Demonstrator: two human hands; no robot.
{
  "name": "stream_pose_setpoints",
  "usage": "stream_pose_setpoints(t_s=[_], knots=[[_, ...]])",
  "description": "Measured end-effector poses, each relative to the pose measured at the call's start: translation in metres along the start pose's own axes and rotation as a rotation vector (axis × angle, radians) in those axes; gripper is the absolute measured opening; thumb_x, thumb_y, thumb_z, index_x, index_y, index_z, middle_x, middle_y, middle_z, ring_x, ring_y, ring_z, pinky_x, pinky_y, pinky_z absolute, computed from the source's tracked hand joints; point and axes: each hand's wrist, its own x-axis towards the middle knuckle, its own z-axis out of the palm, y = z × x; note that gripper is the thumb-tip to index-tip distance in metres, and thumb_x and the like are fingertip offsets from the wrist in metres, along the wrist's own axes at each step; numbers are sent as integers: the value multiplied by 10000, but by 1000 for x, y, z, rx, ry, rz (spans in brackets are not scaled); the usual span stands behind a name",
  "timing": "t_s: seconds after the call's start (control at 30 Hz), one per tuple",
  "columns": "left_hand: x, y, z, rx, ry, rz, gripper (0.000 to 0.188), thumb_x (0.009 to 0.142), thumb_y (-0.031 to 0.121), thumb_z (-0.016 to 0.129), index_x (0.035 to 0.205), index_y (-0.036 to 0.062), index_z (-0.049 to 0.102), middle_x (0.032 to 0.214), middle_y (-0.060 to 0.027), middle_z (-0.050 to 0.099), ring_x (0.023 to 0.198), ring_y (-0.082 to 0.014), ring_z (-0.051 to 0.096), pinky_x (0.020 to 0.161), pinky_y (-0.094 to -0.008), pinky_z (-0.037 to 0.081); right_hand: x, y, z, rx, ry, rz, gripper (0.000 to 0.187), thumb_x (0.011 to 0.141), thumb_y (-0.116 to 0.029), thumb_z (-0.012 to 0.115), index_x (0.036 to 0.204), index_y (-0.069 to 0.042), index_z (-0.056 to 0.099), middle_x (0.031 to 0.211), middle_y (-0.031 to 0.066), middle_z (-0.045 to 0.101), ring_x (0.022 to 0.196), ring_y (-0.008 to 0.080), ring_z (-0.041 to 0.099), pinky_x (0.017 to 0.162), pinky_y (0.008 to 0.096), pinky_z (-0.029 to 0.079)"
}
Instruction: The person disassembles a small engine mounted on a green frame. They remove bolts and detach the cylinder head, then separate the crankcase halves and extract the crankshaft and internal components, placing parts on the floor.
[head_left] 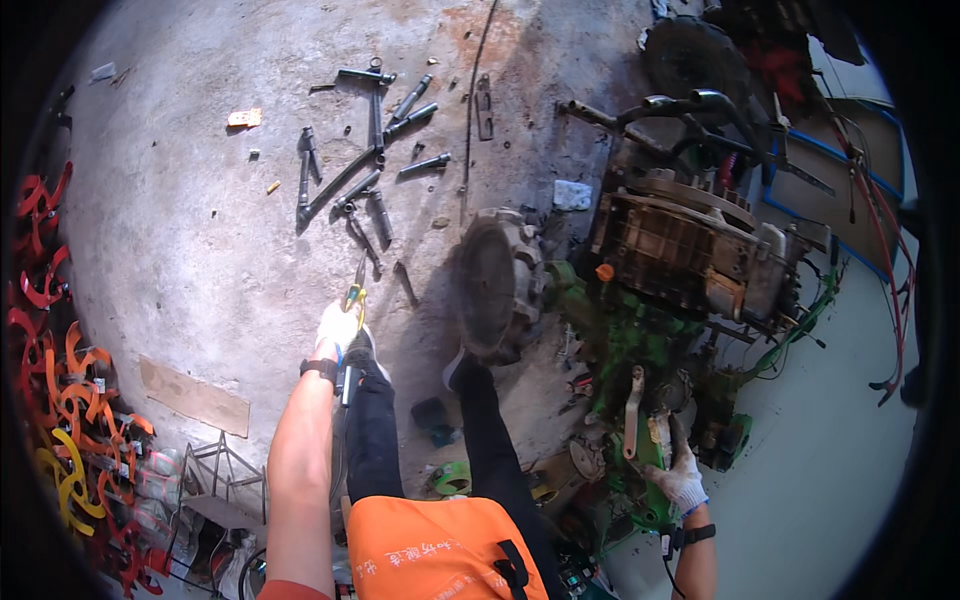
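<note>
My left hand (338, 328), in a white glove, is closed around slim pliers (354, 294) with yellow-and-green handles, their pointed tip away from me. Just beyond the tip, several dark metal sockets and bars (355, 185) lie scattered on the concrete floor. At the right, my gloved right hand (682, 482) rests on a dirty green machine (640, 400), thumb and fingers apart. A pale, worn piece (659, 432) lies beside its fingers; whether they touch it is unclear. A flat metal lever (633, 412) stands left of that hand.
A lugged wheel (495, 285) stands by my right foot, with a greasy engine (680, 245) beyond it. Red, orange and yellow curved blades (75, 420) are piled at the left, near cardboard (193, 395) and a metal frame (222, 500). Another tyre (697, 62) lies far right.
</note>
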Motion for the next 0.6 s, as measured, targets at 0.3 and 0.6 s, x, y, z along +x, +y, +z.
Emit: stream_pose_setpoints(t_s=[0.3,0.6], knots=[[43,-23,-3,111,109,-78,545,1070,414,688,1428,3,692,1335,-307,743,1300,-463,696,1082,-514,552,2,0,3,-31,46,41,1232,688,-173,951,1737,-29,322,1635,221,560,1477,326,575,1254,429,456],[56,-49,0,244,131,-151,654,1083,416,640,1551,-39,590,1514,-322,642,1437,-449,612,1209,-487,488,1,9,0,-83,53,43,1235,674,-206,944,1727,6,333,1652,243,534,1501,354,550,1259,442,449]])
